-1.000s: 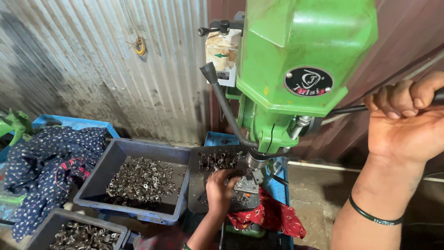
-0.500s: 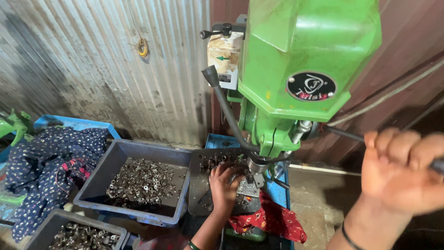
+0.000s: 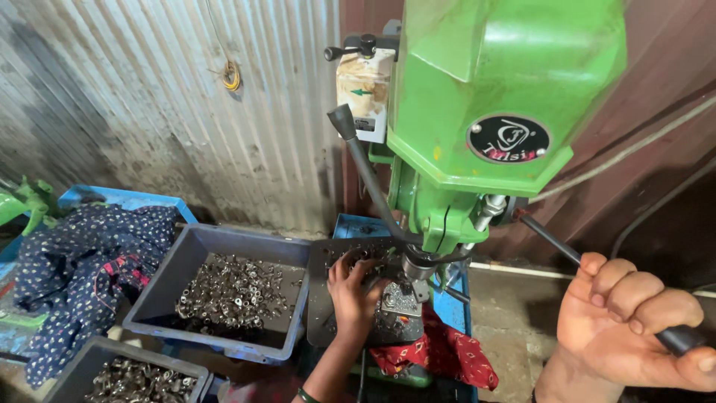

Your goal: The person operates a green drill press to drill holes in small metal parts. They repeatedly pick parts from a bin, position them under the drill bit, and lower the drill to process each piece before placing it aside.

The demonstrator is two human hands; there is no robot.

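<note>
Corrugated metal wall fills the upper left. At lower right, the right hand (image 3: pixel 634 328) grips the black feed lever (image 3: pixel 552 239) of the green drill press (image 3: pixel 492 112); the left hand (image 3: pixel 354 287), fingers bent, rests on small metal parts (image 3: pixel 399 302) under the spindle, lower centre.

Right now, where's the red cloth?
In the head view the red cloth lies low and centre-right, under the green drill press table, just right of the left hand and the grey bin of metal parts.
</note>
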